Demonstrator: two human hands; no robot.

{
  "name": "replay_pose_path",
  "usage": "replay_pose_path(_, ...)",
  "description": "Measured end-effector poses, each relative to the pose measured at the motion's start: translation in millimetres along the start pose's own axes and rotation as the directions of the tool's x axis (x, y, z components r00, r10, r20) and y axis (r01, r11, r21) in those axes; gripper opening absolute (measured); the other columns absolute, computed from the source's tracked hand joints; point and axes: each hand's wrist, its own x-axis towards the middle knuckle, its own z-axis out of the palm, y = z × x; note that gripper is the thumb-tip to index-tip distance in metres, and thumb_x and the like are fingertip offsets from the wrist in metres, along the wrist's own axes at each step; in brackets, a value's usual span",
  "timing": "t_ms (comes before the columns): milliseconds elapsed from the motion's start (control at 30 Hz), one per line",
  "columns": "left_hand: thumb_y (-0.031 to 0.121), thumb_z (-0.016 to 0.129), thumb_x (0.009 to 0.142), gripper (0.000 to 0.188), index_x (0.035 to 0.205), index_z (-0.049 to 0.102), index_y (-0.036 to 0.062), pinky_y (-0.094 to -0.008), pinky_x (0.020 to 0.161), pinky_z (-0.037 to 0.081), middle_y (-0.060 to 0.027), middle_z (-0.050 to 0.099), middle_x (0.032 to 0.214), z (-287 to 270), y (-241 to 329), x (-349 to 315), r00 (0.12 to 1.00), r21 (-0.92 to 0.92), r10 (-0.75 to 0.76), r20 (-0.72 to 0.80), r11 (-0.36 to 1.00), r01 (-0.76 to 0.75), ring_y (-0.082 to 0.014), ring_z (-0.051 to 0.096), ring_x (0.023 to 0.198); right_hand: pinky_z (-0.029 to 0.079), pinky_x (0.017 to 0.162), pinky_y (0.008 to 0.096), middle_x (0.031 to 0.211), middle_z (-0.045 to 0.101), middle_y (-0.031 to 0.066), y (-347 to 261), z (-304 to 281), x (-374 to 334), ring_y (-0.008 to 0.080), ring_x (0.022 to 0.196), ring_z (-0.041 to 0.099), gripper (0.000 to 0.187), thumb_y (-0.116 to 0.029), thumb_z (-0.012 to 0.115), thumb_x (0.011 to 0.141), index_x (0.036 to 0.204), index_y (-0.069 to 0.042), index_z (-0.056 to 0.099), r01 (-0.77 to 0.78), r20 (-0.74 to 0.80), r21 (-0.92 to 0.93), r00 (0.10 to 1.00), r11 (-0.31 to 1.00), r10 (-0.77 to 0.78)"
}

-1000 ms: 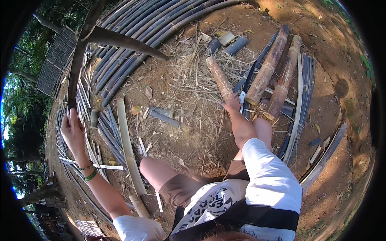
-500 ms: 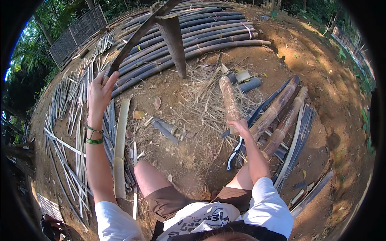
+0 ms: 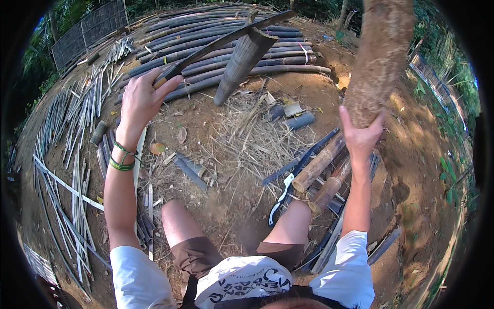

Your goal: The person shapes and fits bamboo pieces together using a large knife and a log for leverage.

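Note:
My left hand (image 3: 141, 100) is raised and shut on the handle of a long dark blade (image 3: 226, 38) that sticks in a cut bamboo piece (image 3: 242, 64), so the piece hangs in the air off the blade. My right hand (image 3: 363, 134) is lifted high and grips the lower end of a thick brown wooden club (image 3: 378, 56) that points upward. Both arms are up above the ground. My bare knees (image 3: 180, 221) show below.
Long dark bamboo poles (image 3: 206, 26) lie stacked at the back. Thin split strips (image 3: 72, 170) cover the ground on the left. Two bamboo sections (image 3: 321, 165), a white-handled knife (image 3: 280, 198) and short pieces (image 3: 301, 121) lie on straw-covered dirt. A fence (image 3: 90, 31) stands far left.
Both arms have risen. The right hand lifted the club off the ground to high in the air, and the left hand brought the blade with the bamboo piece to the centre.

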Motion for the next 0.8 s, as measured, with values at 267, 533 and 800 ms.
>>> replay_pose_path(267,0.057,0.071,0.091,0.058,0.076,0.061,0.0014,-0.0491,0.062,0.049,-0.0188,0.063,0.064,20,-24,-18,0.999,0.034,0.009,0.031,0.999,-0.010,-0.0439,0.062,0.066,0.053,0.092,0.0357,0.111,0.074,0.0175,61,13,-46,0.0234,0.099,0.070,0.060,-0.030,0.085,0.081,0.125,0.005,0.064,-0.683,0.479,0.311,0.714,0.661,0.511)
replay_pose_path(533,0.053,0.073,0.091,0.057,0.074,0.060,0.0009,-0.0461,0.057,0.044,-0.0170,0.057,0.058,33,-5,9,0.998,0.029,0.033,0.052,0.999,-0.034,-0.0410,0.055,0.057,0.054,0.091,0.0368,0.108,0.073,0.0179,16,3,-7,0.0240,0.097,0.071,0.072,-0.031,0.086,0.082,0.134,0.007,0.054,-0.003,-0.114,-0.013,0.993,1.000,0.002)
replay_pose_path(800,0.053,0.072,0.092,0.054,0.080,0.063,0.0009,-0.0464,0.062,0.046,-0.0162,0.058,0.061,56,9,22,0.985,0.118,0.102,0.142,0.986,-0.119,-0.0366,0.059,0.061,0.054,0.099,0.0389,0.125,0.068,0.0241,107,55,-29,0.0297,0.114,0.069,0.083,-0.030,0.087,0.075,0.142,0.005,0.051,-0.336,0.499,-0.086,0.800,0.938,0.332)
